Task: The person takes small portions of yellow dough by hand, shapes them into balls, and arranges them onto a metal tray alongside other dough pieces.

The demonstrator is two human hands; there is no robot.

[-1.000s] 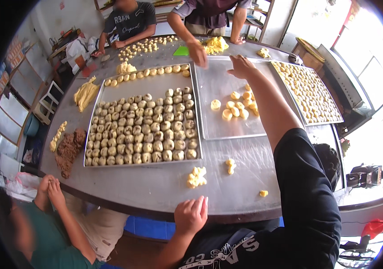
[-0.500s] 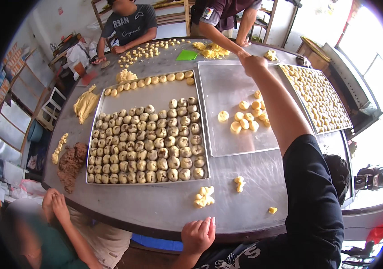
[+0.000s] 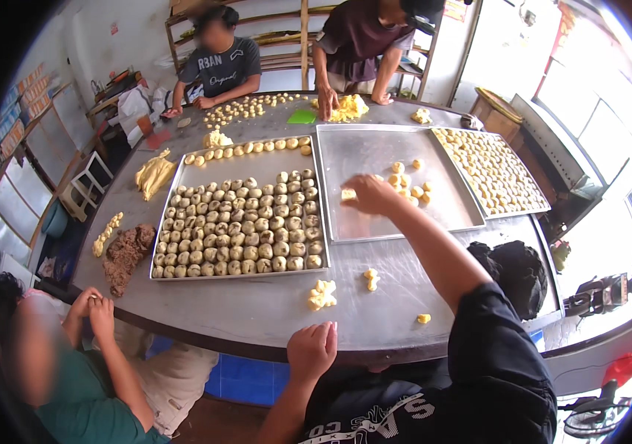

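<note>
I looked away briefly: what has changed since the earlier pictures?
The right hand drew back from the middle tray's far edge to the lone dough ball; its grip is unclear. The co-worker's hand moved to the yellow dough pile. The left hand and left tray stayed put.

My right hand (image 3: 370, 194) covers part of the middle tray (image 3: 356, 146) and my forearm (image 3: 434, 248) some of its rim; I cannot tell whether the hand touches the ball (image 3: 348, 194) beside it. My left hand (image 3: 313, 351) is curled, its palm hidden. The view's lower edge cuts off my shirt (image 3: 405, 423), its top edge a standing co-worker's head (image 3: 418, 10). Both seated faces (image 3: 34, 351) are blurred.
</note>
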